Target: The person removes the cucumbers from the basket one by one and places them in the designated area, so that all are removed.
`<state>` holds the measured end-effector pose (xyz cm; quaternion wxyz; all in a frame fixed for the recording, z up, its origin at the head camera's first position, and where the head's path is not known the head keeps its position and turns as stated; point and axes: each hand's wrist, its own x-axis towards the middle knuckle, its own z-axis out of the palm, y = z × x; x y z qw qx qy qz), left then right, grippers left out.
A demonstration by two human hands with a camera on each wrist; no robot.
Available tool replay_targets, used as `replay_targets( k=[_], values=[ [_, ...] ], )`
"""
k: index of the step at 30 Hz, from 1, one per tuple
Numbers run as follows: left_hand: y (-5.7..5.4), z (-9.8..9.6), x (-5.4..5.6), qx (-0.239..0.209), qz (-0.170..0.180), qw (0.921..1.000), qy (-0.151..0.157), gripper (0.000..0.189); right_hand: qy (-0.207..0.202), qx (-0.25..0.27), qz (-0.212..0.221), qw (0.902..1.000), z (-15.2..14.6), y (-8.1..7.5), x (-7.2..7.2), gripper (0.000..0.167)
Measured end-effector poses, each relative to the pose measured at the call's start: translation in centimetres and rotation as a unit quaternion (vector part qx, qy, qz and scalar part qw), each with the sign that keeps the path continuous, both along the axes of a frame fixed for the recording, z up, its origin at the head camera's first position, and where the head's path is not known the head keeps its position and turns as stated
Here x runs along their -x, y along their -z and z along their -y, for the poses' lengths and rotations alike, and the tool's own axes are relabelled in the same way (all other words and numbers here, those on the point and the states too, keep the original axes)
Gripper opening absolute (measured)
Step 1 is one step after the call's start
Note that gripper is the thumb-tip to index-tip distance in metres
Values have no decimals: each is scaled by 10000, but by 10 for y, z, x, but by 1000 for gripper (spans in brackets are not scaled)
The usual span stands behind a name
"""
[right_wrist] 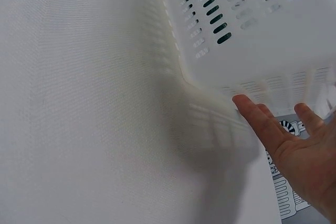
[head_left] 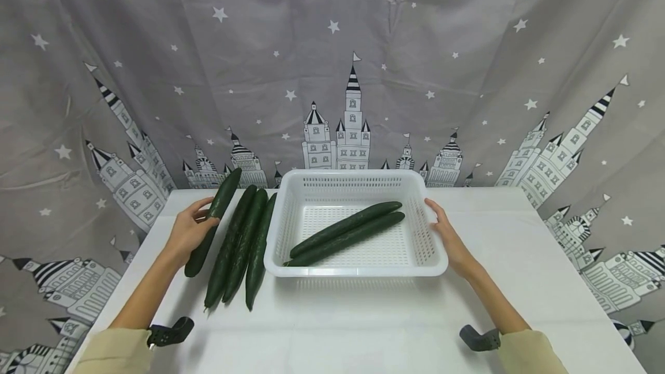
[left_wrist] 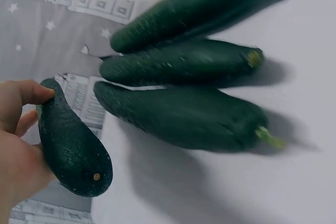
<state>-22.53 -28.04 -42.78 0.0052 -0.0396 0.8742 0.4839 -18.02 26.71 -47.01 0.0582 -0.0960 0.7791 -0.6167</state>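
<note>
From where I stand, the left hand [head_left: 189, 229] has a cucumber [left_wrist: 76, 148] clamped between thumb and fingers, near its middle; it hangs to the left of the basket [head_left: 355, 272], seemingly raised off the table [head_left: 363, 328]. I'd judge it firm and stiff, fairly light yet long enough to tip if caught by one end; its skin looks smooth with a few fine wrinkles, perhaps a little slippery, and a hard squeeze could bruise it; the middle is the place to take hold. Three more cucumbers [head_left: 246, 247] lie side by side between it and the basket; a pair [head_left: 346, 228] rests slantwise inside the basket. The right hand [head_left: 445, 232] is at the basket's right wall, fingers apart and fairly straight, gripping nothing; the basket looks like light, slightly springy plastic, best held by its rim. Under the basket the table is white and finely textured; behind the basket hangs a grey curtain [head_left: 322, 74] printed with castles and stars.
</note>
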Motion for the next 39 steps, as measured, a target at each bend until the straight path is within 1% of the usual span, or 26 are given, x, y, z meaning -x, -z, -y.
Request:
replay_targets(
  k=[4, 9, 15, 21, 26, 32, 36, 39],
  values=[
    [10, 5, -2, -35, 144, 9999, -54, 64, 0, 11, 11, 10000, 0, 0, 0, 60],
    [20, 9, -4, -96, 191, 9997, -98, 64, 22, 3, -3, 10000, -1, 0, 0, 60],
    [33, 12, -6, -141, 248, 9996, -48, 65, 39, 22, 13, 10000, 0, 0, -1, 60],
    [42, 13, -6, -264, 410, 9988, -35, 66, 23, 65, 23, 10000, 0, 0, -1, 60],
    [47, 13, -4, -420, 505, 9978, -71, 66, 0, 49, 13, 10000, 0, -2, -1, 60],
    [47, 12, -2, -424, 514, 9976, -199, 66, -6, 72, 32, 10000, 0, -2, -1, 60],
    [49, 12, -3, -442, 531, 9972, -296, 65, 0, 76, 45, 10000, 0, -1, 0, 60],
    [52, 12, -4, -410, 526, 9973, -305, 65, 41, 70, 62, 9999, 0, -1, -1, 60]
  ],
)
